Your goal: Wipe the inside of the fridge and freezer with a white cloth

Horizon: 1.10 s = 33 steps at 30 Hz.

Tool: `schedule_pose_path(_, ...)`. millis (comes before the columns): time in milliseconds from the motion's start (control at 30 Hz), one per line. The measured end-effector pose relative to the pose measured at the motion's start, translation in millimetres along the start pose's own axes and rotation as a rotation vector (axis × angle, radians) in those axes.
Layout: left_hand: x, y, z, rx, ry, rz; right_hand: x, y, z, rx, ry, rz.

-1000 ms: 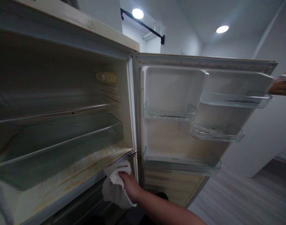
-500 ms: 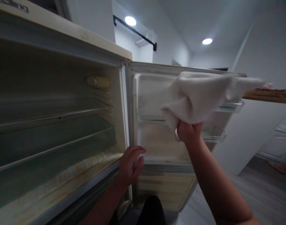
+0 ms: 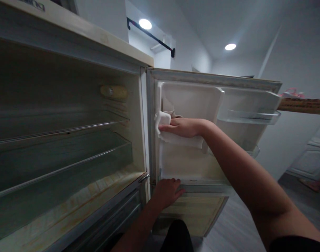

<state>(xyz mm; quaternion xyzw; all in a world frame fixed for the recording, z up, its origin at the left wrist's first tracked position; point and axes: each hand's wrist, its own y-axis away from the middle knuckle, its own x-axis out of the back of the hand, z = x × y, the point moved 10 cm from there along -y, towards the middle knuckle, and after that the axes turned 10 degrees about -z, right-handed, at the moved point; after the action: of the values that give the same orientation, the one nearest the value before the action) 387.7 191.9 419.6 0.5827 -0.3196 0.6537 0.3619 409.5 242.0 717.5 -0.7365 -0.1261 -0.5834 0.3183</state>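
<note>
My right hand (image 3: 185,126) presses a white cloth (image 3: 182,140) against a door shelf on the inner side of the open refrigerator door (image 3: 186,164). The cloth is bunched at the hinge-side end of the shelf and spreads under my palm. Lower down, my left hand (image 3: 167,192) rests by the door's bottom ledge, its fingers loosely bent and the thumb apart, with no object in it. Left of the door is the refrigerator compartment (image 3: 137,108), stained yellow-brown along its floor.
Glass shelves (image 3: 62,131) cross the compartment, with a yellowed lamp cover (image 3: 114,91) on its side wall. Clear door racks (image 3: 248,116) stick out at right. A lower door (image 3: 191,210) stands open beneath. A cardboard box (image 3: 303,105) and another person's foot (image 3: 308,184) are at far right.
My right hand has brought the cloth from in front of the door, leftward and down onto the door shelf. My left hand has moved right and slightly down to the door's bottom ledge.
</note>
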Motion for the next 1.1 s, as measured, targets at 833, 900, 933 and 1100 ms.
schedule_pose_path(833,-4.1,0.2,1.0,-0.05,0.039,0.011,-5.9,27.7,-26.4,-0.175,0.16,-0.212)
schedule_pose_path(900,-2.9,1.0,1.2,-0.052,0.036,0.022,-1.8,48.0,-13.3,-0.271,0.17,-0.301)
schedule_pose_path(933,-2.6,1.4,1.5,-0.055,0.036,0.025,2.0,57.3,-5.5,-0.332,0.178,-0.312)
schedule_pose_path(1100,-3.4,1.7,3.0,-0.073,0.042,0.01,9.9,71.8,5.8,-0.453,0.276,-0.248)
